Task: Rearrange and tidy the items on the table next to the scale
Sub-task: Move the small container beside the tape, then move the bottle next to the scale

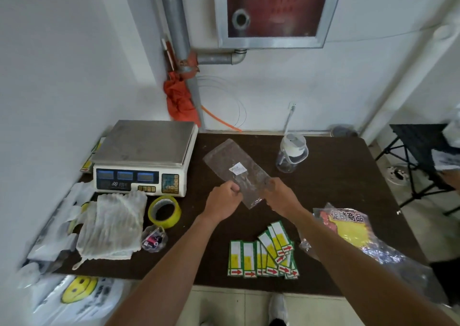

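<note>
While both our hands, left hand (225,200) and right hand (280,196), pinch the clear sleeve (236,170), labels (263,256) remain fanned untidily on the surface (336,188).

On the table (336,181), the scale (144,156) is set rear left; the tape roll (164,211) is placed before it, price tags (263,256) farther right.

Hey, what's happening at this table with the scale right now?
A person is holding a clear plastic sleeve over the dark table, gripping its near end with the left hand and right hand. Green and yellow labels lie fanned out near the front edge. The scale, a yellow tape roll and a white cloth sit to the left.
</note>
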### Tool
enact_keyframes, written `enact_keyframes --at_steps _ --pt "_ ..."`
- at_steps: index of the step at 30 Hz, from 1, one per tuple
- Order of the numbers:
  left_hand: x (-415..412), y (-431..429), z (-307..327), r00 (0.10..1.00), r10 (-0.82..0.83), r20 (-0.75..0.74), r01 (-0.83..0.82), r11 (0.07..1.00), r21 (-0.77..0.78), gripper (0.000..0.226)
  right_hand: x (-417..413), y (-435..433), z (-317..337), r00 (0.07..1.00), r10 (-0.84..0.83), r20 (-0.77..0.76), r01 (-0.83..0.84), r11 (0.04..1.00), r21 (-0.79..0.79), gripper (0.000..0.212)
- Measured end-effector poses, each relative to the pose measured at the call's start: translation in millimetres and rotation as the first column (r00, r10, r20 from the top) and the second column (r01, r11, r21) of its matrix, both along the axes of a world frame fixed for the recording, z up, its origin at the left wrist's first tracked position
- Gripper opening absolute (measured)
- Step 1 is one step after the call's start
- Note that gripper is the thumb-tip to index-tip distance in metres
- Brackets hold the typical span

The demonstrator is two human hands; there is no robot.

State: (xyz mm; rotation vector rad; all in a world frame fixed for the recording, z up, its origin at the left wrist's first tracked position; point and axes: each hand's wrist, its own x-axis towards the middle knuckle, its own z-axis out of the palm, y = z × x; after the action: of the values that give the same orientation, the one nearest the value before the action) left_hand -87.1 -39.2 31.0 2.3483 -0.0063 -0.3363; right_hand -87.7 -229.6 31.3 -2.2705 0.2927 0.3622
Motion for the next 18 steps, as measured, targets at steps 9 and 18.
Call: enact_keyframes --at_steps 9,18 --pt "38.1 -84.8 28.0 0.985 -0.098 0.142 0.095 0.995 0.028 0.024 29.9 -74.5 23.5 0.977 0.046 0.210 -0.015 0.989 -0.145 0.043" --pt "74.6 -128.1 32.1 0.985 -0.152 0.082 0.140 0.980 0.140 0.037 73.5 -129.8 32.1 0.938 0.063 0.341 0.024 0.969 -0.244 0.057"
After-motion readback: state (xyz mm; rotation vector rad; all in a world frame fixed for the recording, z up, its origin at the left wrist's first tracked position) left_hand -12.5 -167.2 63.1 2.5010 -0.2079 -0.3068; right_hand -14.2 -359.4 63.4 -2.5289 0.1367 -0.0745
